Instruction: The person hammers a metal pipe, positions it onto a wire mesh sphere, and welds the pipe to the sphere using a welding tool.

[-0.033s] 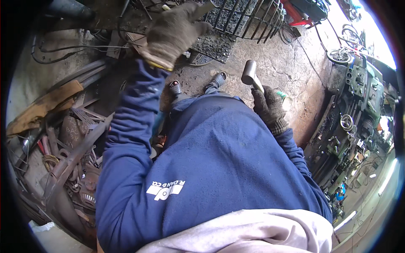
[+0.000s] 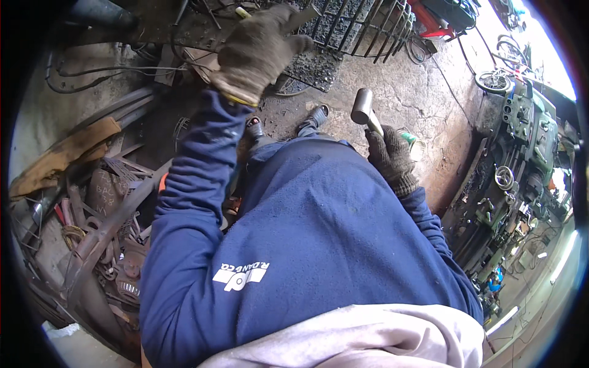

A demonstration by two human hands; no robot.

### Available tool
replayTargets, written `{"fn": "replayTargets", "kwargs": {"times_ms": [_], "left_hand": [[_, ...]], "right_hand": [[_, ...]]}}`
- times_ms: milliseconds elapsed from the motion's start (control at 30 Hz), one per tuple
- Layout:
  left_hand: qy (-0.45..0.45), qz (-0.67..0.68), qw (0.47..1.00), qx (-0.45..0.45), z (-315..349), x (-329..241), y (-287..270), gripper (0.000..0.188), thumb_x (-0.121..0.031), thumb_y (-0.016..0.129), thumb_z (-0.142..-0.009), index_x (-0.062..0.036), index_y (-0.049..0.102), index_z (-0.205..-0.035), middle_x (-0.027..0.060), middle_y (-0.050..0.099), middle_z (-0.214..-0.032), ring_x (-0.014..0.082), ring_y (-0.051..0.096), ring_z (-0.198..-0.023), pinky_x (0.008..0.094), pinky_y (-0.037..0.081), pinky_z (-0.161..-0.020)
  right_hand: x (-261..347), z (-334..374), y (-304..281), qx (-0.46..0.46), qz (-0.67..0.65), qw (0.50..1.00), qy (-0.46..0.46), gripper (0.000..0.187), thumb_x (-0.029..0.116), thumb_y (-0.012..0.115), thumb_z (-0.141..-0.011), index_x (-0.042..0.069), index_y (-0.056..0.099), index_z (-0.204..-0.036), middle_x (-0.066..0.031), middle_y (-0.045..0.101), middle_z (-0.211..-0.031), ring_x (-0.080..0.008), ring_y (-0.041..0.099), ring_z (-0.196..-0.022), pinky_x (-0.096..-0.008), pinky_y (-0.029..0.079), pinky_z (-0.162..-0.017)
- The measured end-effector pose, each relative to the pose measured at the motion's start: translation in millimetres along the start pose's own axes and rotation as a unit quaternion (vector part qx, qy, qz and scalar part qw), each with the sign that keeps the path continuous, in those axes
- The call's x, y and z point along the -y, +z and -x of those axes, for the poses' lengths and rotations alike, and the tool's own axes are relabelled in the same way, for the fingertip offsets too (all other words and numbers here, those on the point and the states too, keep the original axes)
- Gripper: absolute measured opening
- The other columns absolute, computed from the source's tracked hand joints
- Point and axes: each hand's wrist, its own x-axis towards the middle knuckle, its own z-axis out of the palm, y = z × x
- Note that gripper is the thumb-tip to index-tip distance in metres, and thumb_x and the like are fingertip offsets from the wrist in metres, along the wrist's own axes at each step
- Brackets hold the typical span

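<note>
In a dirty brown knit glove, my left hand point(image 2: 254, 52) is closed on a short flat grey metal piece point(image 2: 304, 17), which sticks out past the index finger. Its other end is hidden in the glove, and the thumb is stretched out to the right. Beside and beyond that hand lies a black metal grate point(image 2: 337, 27) of parallel bars, over a dark, grit-covered bench top point(image 2: 316, 67). My right hand point(image 2: 392, 156), gloved too, grips a hammer point(image 2: 363, 105) by its pale handle, low and away from the bench, with the cylindrical steel head up.
Scrap metal point(image 2: 116, 202) and a wooden board point(image 2: 64, 156) crowd the left side. A green lathe-like machine point(image 2: 521, 159) stands on the right. A can point(image 2: 417, 149) is beyond my right hand. Cables point(image 2: 116, 70) hang at the upper left; my sandalled feet point(image 2: 316, 116) are below the bench.
My left hand has shifted slightly to the right, carrying the flat metal piece along. My right hand and the hammer are practically still.
</note>
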Motion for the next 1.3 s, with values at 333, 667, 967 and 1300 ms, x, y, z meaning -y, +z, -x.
{"fn": "replayTargets", "kwargs": {"times_ms": [333, 667, 967, 1300], "left_hand": [[0.052, -0.128, 0.99, -0.03, -1, -10, 12, 0.055, -0.046, 0.081, -0.084, -0.0083, 0.062, -0.12, 0.0204, 0.072, -0.098, 0.0416, 0.073, -0.091, 0.0506, 0.059, -0.073], [-0.006, 0.003, 0.999, 0.038, -10, -22, -7, 0.039, -0.031, 0.082, -0.083, -0.007, 0.065, -0.108, 0.0172, 0.073, -0.096, 0.0379, 0.073, -0.089, 0.0465, 0.057, -0.075], [-0.034, -0.102, 0.994, -0.018, -5, -33, 11, 0.062, -0.057, 0.082, -0.081, -0.003, 0.065, -0.105, 0.0182, 0.069, -0.081, 0.0395, 0.071, -0.075, 0.047, 0.056, -0.064], [-0.224, -0.16, 0.957, -0.088, 17, -55, 29, 0.072, -0.072, 0.068, -0.083, -0.0039, 0.067, -0.105, 0.013, 0.067, -0.087, 0.0385, 0.068, -0.078, 0.0471, 0.054, -0.068]], "right_hand": [[-8, -2, 6, 0.019, 0.082, 0.993, -0.08, 0.04, 0.036, 0.068, -0.1, 0.004, 0.066, -0.124, -0.0188, 0.071, -0.098, -0.0314, 0.07, -0.092, -0.0429, 0.052, -0.077], [-54, -17, 9, 0.016, 0.004, 0.999, 0.043, 0.043, 0.048, 0.063, -0.099, 0.007, 0.067, -0.11, -0.0265, 0.068, -0.097, -0.0458, 0.066, -0.094, -0.0531, 0.05, -0.079], [-197, -58, 10, 0.017, -0.008, 0.974, 0.227, 0.06, 0.059, 0.059, -0.098, 0.001, 0.069, -0.109, -0.025, 0.07, -0.084, -0.0387, 0.07, -0.082, -0.0482, 0.052, -0.071], [-407, -90, 5, 0.206, -0.044, 0.867, 0.451, 0.065, 0.059, 0.053, -0.099, -0.004, 0.065, -0.099, -0.0168, 0.063, -0.076, -0.0348, 0.069, -0.065, -0.0474, 0.058, -0.056]]}}
